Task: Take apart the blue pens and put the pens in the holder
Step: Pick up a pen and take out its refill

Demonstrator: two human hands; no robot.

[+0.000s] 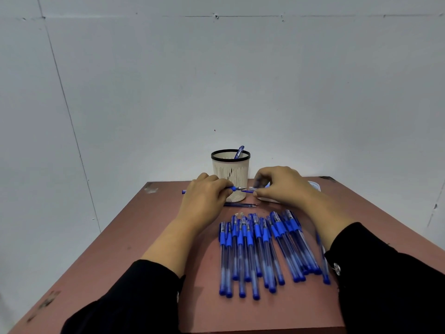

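My left hand (pixel 206 196) grips a blue pen (pixel 234 188) by its barrel, whose tail pokes out past the hand on the left. My right hand (pixel 280 183) pinches the cap end of that pen, pulled slightly off the tip. Both hands hover just in front of the white slotted holder (pixel 230 172) with a black rim, where one blue pen (pixel 239 152) stands. Several capped blue pens (pixel 262 249) lie in a row on the table near me. A thin refill (pixel 240 205) and small clear bits (pixel 238 214) lie between the row and the holder.
The reddish-brown table (pixel 134 237) stands against a grey wall. A white tray-like object (pixel 315 185) shows partly behind my right hand. Black sleeves cover both forearms near the table's front edge.
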